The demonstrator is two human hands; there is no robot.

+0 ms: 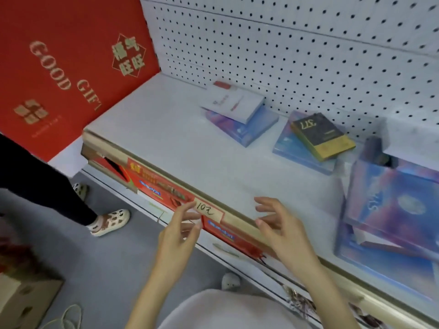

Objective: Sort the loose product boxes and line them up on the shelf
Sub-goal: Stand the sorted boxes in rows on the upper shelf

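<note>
- Head view: our left hand (180,231) hovers at the front edge of the shelf (166,129), fingers relaxed and empty, tips just beside a handwritten price tag (207,211).
- Our right hand (280,226) hangs over the front rail, fingers loosely spread, gripping nothing.
- Further back on the shelf, a white box (234,104) lies askew on a blue box (251,131).
- A black-and-yellow box (323,136) lies on a second blue box (297,150).
- Larger blue boxes (392,205) are piled at right.

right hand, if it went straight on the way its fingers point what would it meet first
Likely the left hand, raised by the handwritten price tag. The right hand points left along the shelf edge; depth is unclear, so it might pass behind.
</note>
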